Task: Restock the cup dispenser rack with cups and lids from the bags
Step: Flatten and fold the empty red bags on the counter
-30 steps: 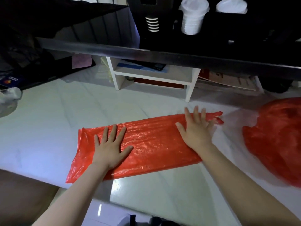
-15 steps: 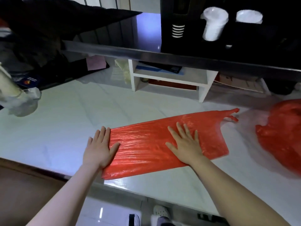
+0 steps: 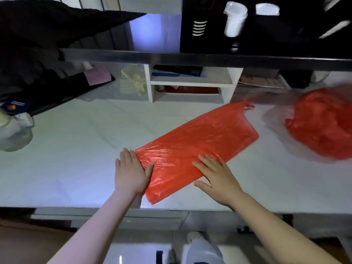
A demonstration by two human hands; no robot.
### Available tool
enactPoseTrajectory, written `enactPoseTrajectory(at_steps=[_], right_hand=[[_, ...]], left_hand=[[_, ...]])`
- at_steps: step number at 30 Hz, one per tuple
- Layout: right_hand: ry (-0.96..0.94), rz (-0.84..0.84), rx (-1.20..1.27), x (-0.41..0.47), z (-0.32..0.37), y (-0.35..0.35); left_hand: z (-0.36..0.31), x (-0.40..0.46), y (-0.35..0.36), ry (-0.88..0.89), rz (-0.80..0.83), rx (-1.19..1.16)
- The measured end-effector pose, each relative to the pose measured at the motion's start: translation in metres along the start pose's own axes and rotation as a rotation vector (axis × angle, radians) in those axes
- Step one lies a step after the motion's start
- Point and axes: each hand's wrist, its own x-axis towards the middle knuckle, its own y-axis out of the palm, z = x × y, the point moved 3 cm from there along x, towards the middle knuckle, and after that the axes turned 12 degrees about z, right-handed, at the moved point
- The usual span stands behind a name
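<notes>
Head | red bag [image 3: 198,143] flattened, handles far-right | left hand [image 3: 131,172], right hand [image 3: 219,178] spread, pressing

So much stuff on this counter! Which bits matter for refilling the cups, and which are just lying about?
Part of the job:
- flattened red bag, pressed by the left hand and right hand
- bulging red bag
- black dispenser rack
- white cup stack

Just lying about:
- white shelf unit
- pink notepaper
- dark cloth
</notes>
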Motion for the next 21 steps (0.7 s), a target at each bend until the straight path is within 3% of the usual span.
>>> enactPoseTrajectory(at_steps=[6, 11, 15, 17, 21], right_hand=[[0.143, 0.042, 0.236, -0.032, -0.027, -0.008], [0.082, -0.164, 0.160, -0.046, -0.004, -0.006], [-0.019, -0.113, 0.172, -0.045, 0.024, 0.013], [0.009, -0.104, 0.185, -0.042, 0.024, 0.017], [0.048, -0.224, 0.230, -0.039, 0.021, 0.013]], left_hand=[[-0.003, -0.007, -0.018, 0.262, -0.038, -0.005], [0.009, 0.007, -0.022, 0.436, -0.128, -0.214], [0.003, 0.010, -0.015, 0.720, 0.000, -0.207], [0.003, 0.011, -0.013, 0.767, 0.067, -0.161], [0.005, 0.009, -0.016, 0.833, 0.050, -0.126]])
